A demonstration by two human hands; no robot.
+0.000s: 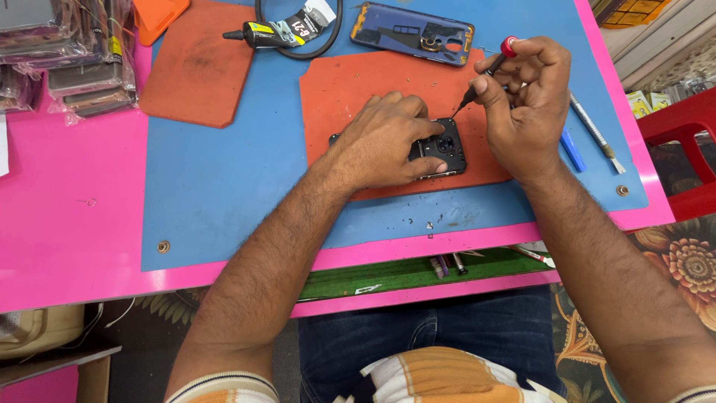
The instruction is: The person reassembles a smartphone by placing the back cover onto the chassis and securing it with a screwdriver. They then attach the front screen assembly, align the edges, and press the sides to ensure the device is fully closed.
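A black opened phone (444,149) lies on an orange mat (350,82) at the middle of the blue work mat (216,186). My left hand (388,142) presses down on the phone and covers most of it. My right hand (526,97) holds a small screwdriver (488,71) with a red cap, its tip pointing down at the phone's upper right corner near the camera cut-outs.
A blue phone back cover (412,31) lies beyond the orange mat, beside a black glue tube (280,31). A second orange mat (198,63) sits at left. A metal spudger (597,134) and a blue pick (573,151) rest at right. Stacked packaged phone parts (67,56) stand far left.
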